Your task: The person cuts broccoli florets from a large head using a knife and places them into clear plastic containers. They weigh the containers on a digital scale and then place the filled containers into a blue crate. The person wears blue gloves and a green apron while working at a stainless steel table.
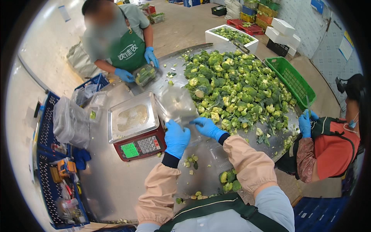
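Observation:
My left hand (177,138), in a blue glove, is closed on the near left edge of a clear plastic container (178,104) just right of the scale. My right hand (209,127), also gloved, touches the same container's near right side with fingers stretched out; its grip is partly unclear. A large heap of broccoli florets (240,87) lies beyond my right hand on the metal table (110,185). The digital scale (139,127), with a metal pan that holds no container, stands left of my left hand. An open clear tray of broccoli (229,180) sits partly under my right forearm.
A co-worker (121,43) across the table handles a filled clear box (144,75). Another co-worker (327,145) stands at the right, near a green crate (291,76). Bagged containers (71,121) and a blue basket (47,174) line the left side.

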`<state>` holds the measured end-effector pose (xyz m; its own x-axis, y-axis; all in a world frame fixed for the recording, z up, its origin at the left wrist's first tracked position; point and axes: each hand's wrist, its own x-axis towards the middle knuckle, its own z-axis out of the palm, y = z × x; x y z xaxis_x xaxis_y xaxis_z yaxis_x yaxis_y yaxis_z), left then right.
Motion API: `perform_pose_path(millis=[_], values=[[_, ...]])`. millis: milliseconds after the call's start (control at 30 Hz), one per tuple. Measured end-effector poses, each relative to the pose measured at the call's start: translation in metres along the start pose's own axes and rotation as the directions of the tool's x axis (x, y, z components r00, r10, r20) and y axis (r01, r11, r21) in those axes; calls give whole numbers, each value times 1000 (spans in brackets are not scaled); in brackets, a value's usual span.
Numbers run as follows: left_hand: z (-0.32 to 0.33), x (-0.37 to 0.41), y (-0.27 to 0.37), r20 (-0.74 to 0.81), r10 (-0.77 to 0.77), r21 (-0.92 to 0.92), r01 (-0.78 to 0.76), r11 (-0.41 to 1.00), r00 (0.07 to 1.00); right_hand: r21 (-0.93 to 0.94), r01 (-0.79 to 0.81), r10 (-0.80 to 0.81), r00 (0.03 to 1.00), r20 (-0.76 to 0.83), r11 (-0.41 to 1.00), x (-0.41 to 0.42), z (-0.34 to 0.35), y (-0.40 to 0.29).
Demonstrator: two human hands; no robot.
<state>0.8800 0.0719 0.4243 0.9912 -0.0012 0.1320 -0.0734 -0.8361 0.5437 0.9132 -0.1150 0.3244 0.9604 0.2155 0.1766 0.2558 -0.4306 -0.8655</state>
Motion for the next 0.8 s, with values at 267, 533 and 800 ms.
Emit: perform_pose_path(millis=[267,533,800], values=[[101,24,-20,297,-89,-271,173,947,951,-365,108,-90,994,67,925,-21,-54,65],[168,16,-122,263,-24,-610,186,770,964,-639,95,234,881,411,763,-29,-65,-28],[66,-53,-107,255,-208,-810,326,487,944,-575,273,37,883,469,771,-40,-64,0]])
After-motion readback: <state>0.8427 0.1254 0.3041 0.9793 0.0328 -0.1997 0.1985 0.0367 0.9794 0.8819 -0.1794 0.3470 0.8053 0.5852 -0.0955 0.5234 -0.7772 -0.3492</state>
